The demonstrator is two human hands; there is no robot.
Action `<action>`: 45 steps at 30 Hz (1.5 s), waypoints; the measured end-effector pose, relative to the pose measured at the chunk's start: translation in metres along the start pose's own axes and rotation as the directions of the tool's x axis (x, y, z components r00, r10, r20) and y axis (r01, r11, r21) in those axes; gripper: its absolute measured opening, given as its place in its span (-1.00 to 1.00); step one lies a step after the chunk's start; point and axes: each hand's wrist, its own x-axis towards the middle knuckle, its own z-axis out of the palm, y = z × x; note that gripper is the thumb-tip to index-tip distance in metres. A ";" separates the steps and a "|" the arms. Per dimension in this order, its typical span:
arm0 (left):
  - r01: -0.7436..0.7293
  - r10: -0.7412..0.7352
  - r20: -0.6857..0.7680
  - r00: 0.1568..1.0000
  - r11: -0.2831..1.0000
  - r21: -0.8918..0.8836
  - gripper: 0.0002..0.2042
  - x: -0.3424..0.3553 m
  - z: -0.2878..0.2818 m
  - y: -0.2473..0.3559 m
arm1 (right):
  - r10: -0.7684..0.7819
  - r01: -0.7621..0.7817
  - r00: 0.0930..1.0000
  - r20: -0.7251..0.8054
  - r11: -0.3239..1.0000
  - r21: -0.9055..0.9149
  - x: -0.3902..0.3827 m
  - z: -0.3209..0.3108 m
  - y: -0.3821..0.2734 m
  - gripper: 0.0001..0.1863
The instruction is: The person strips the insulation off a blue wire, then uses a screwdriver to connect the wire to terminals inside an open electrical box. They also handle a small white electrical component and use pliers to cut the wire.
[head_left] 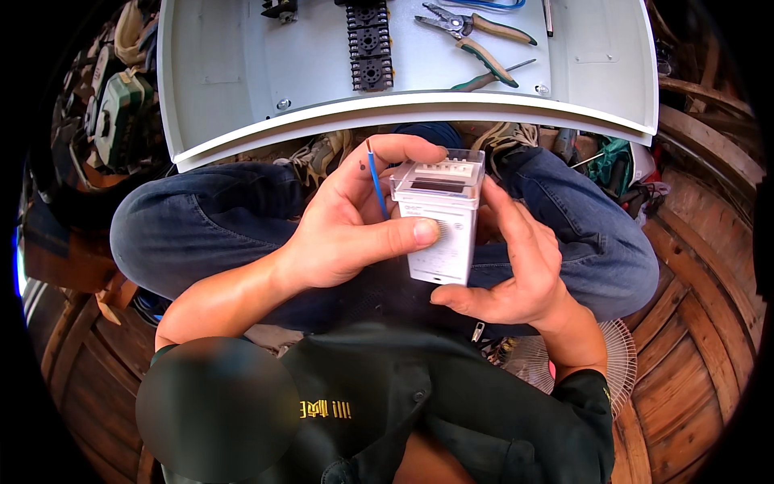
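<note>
A white box-shaped electrical module (451, 254) with a clear cover (469, 161) is held up in front of my lap. My left hand (339, 222) is closed on its left side, thumb flat on the printed face and index finger at the cover's top edge. A blue wire (376, 184) with a bare copper end sticks up between the left palm and the module; its lower part is hidden. My right hand (524, 270) steadies the right side, fingers behind it and thumb by the bottom edge.
Ahead stands a white metal enclosure (403, 106) with a raised rim. It contains black relay sockets (371, 42), wire strippers (472, 36), a screwdriver (484, 79) and blue wire (496, 4). To the right are a wire fan guard (617, 363) and wooden floor (685, 274).
</note>
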 end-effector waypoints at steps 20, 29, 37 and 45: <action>-0.048 0.042 0.061 0.997 0.994 0.099 -0.29 0.005 0.001 -0.005 | 0.201 -0.230 0.972 0.121 0.915 0.331 -0.009 -0.003 0.002 -0.06; -0.025 0.020 0.049 0.999 0.994 0.106 -0.29 0.005 -0.002 -0.007 | 0.198 -0.232 0.971 0.132 0.909 0.347 -0.008 -0.003 0.004 -0.05; -0.025 0.021 0.046 0.999 0.994 0.104 -0.29 0.004 -0.003 -0.007 | 0.186 -0.228 0.970 0.154 0.916 0.330 -0.006 -0.005 0.003 -0.05; -0.018 0.014 0.042 0.999 0.993 0.115 -0.30 0.004 -0.002 -0.007 | 0.179 -0.223 0.970 0.162 0.922 0.315 -0.006 -0.006 0.004 -0.04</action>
